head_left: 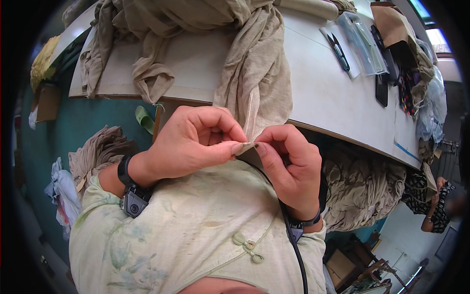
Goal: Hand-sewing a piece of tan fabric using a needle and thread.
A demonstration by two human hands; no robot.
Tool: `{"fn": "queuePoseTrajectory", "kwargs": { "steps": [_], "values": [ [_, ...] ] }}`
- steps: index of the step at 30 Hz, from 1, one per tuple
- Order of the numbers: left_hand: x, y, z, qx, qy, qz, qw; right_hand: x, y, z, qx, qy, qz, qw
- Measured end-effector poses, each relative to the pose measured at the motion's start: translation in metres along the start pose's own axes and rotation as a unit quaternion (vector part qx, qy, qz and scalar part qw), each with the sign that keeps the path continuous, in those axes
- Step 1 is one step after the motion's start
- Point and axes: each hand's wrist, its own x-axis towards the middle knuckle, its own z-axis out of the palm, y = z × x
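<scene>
I see my left hand [188, 144] and right hand [289, 164] meeting at the centre of the frame, thumbs and forefingers pressed together on the bottom corner of a beige knitted fabric [252, 83]. The pinched corner sits right between the two sets of fingertips, with the thumbnails almost touching each other. From that corner the cloth rises straight up, over the table edge, and spreads in loose folds across the white worktable [313, 93] in the upper half of the frame. The remaining fingers of both hands are curled in; neither hand is spread.

Each wrist carries a black band with a small device [133, 202], and a black cable [293, 245] runs down from the right one across my pale green floral shirt [196, 235] in the lower frame.

On the table at upper right lie a pair of blue-handled thread snips [338, 51] on a clear plastic sleeve [364, 41], with a dark phone [381, 90] just beside them. More beige fabric is heaped under the table at right [362, 188] and on the teal floor [93, 122] at left. At the far right edge another person [433, 206] sits in patterned clothing.
</scene>
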Motion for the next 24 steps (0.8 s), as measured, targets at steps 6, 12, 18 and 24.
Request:
{"fn": "queuePoseTrajectory", "kwargs": {
  "steps": [6,12,18,24],
  "values": [
    [0.000,0.001,-0.001,0.010,-0.004,0.011,1.000,0.003,-0.002,-0.003,-0.001,-0.011,0.006,1.000],
    [0.001,-0.001,-0.004,0.045,-0.007,0.039,0.998,-0.008,-0.012,-0.006,0.051,-0.015,0.078,0.996],
    [0.001,-0.002,-0.003,0.145,-0.009,0.128,0.981,-0.012,-0.017,0.001,-0.030,-0.022,0.045,0.998],
    [0.000,-0.001,-0.003,0.186,-0.008,0.145,0.972,-0.013,-0.018,0.002,-0.062,-0.010,0.036,0.997]
  ]
}}
